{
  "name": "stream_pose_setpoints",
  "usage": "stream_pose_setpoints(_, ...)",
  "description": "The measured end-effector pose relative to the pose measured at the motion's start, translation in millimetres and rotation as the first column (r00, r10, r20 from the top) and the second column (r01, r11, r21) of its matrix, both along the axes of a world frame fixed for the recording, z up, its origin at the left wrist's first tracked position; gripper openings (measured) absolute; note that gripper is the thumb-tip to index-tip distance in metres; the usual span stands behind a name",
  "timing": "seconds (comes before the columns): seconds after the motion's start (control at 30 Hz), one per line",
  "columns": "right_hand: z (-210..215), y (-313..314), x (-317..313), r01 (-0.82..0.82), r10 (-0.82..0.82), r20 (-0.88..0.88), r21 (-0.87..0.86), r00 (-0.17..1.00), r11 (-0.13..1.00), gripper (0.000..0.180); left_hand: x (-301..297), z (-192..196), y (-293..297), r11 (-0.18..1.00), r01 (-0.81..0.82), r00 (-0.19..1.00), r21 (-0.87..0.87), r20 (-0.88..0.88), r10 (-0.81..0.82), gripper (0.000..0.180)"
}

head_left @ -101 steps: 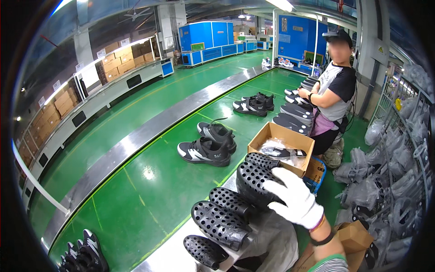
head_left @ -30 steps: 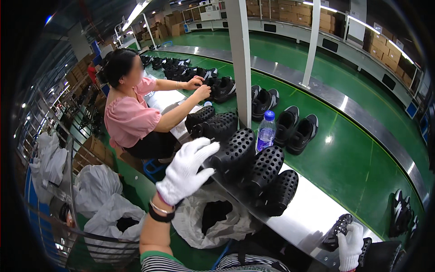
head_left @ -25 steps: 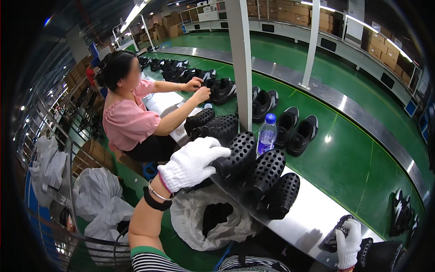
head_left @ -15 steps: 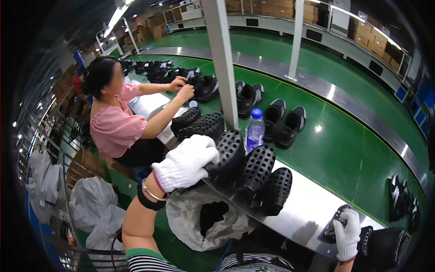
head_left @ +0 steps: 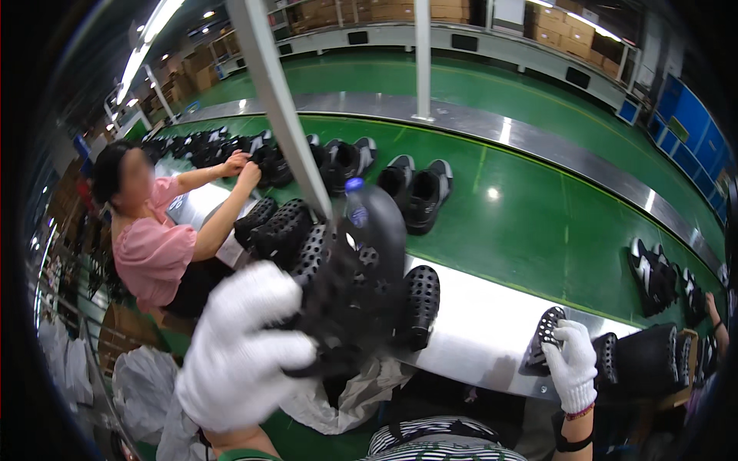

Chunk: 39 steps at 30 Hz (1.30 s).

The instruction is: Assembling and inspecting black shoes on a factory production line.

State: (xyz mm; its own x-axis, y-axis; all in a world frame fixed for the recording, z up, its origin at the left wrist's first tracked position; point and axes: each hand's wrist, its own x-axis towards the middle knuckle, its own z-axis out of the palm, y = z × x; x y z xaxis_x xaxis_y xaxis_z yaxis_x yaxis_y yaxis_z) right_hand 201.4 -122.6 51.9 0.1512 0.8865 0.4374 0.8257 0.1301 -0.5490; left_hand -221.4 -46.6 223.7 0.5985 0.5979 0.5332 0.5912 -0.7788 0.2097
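Observation:
My left hand [head_left: 246, 346], in a white knit glove and smeared by motion, is closed on a blurred black perforated shoe form [head_left: 377, 246] raised toward me. The raised form covers part of the metal ledge and of a capped bottle [head_left: 354, 201]. More black perforated shoe forms [head_left: 281, 229] stand on the ledge beyond this hand, and another form [head_left: 423, 303] is just right of the raised one. At the ledge's right part, my gloved right hand [head_left: 573, 365] has its fingers closed around the side of a small perforated shoe form [head_left: 547, 332].
A person in a pink top [head_left: 157, 238] handles black shoes on the left. Several dark shoes [head_left: 427, 192] stand on the green conveyor belt [head_left: 523, 223]. A white post [head_left: 280, 100] rises from the ledge [head_left: 477, 330]. Plastic bags [head_left: 142, 380] hang lower left. More forms [head_left: 646, 357] lie right.
My left hand has lifted a shoe form off the ledge, toward me. The view has swung to the right. My right hand stays on its form.

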Motion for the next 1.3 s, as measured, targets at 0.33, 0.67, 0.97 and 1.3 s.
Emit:
stream_pose_setpoints(0.33, -51.2, -22.1, 15.1, 0.089, -0.038, 0.338, -0.137, 0.940, 0.987, 0.029, 147.7, -152.8, -25.3, 0.906, 0.410, 0.911, -0.100, 0.101, -0.401, 0.041)
stream_pose_setpoints(0.67, -98.0, -49.9, 21.0, 0.149, -0.075, 0.170, -0.483, 0.983, 0.863, 0.059, 184.3, -269.1, 6.5, 0.932, 0.318, 0.921, -0.173, -0.178, -0.347, 0.057)
stream_pose_setpoints(0.97, -160.6, -39.3, 49.8, 0.215, -0.217, 0.232, 0.036, 0.948, 0.976, 0.049, 191.4, -264.1, 29.6, 0.912, 0.302, 0.942, -0.278, -0.063, -0.331, 0.041)
stream_pose_setpoints(1.3, -159.1, -51.9, 42.0, 0.192, -0.164, -0.362, 0.043, 0.918, 0.980, 0.046, 239.9, -184.9, -12.4, 0.871, 0.262, 0.914, -0.416, -0.183, -0.362, 0.041)
